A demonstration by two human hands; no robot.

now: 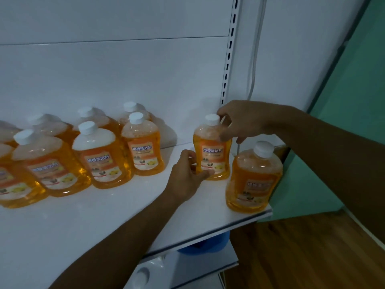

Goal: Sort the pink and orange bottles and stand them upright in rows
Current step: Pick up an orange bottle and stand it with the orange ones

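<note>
Both hands are on one orange floor-cleaner bottle (212, 151) that stands upright toward the right of the white shelf (129, 207). The left hand (187, 174) grips its lower body, fingers and thumb curled round the base, while the right hand (239, 122) pinches it near the shoulder just below the white cap (212, 119). The step in hand looks like placing or squaring this bottle into the orange rows. To its left, apart from it by a bare gap, a group of orange bottles (100, 155) already stands upright in two or three rows. Another orange bottle (254, 178) stands alone at the shelf's front right corner, close to the edge. No pink bottle shows on this shelf. The next move probably calls for sliding the held bottle leftward to close the gap beside the nearest row bottle (143, 147), label facing front, without knocking the corner bottle off the edge
</note>
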